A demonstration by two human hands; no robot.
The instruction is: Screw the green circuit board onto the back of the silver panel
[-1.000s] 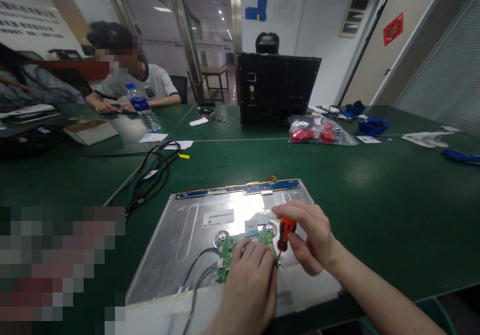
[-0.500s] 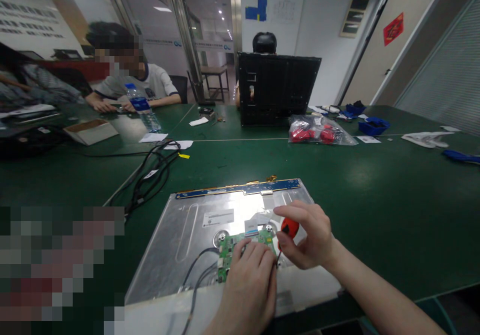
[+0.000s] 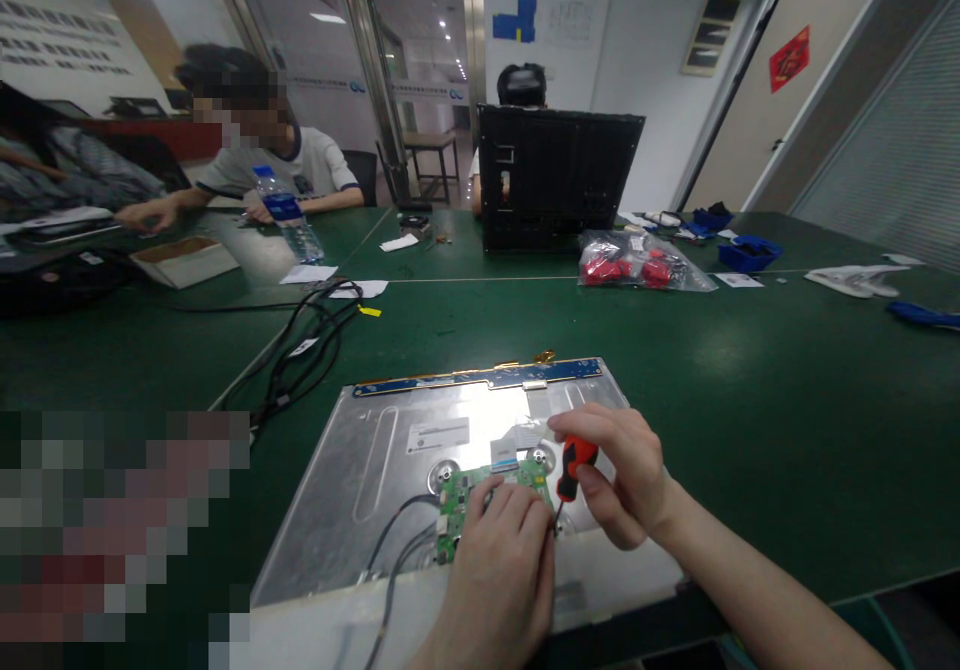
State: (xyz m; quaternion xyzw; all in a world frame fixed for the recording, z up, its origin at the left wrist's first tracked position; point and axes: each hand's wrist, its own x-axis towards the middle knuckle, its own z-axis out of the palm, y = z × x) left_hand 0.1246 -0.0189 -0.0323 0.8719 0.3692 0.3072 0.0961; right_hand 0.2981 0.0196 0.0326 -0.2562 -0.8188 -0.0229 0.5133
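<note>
A metal-backed display panel (image 3: 330,510) lies face down on the table, with a green circuit board (image 3: 450,495) on its back. My left hand (image 3: 502,550) presses on the board with its fingers bent and close together, hiding much of it. In my right hand (image 3: 619,470) is a small red and black screwdriver (image 3: 576,462), held by the handle between thumb and fingers. The screwdriver tilts slightly, its thin shaft pointing down at the board's right edge beside my left fingers. Its tip is too small to make out.
Black cables (image 3: 300,360) lie left of the panel. Farther back stand a water bottle (image 3: 289,215), an open cardboard box (image 3: 184,262), a bag with red items (image 3: 645,262) and a black screen casing (image 3: 559,175). Other people sit across the table.
My right thumb has moved down and away from the handle's side, and more of the screwdriver shows. My left hand stays on the board. A person across the table has stretched an arm leftward.
</note>
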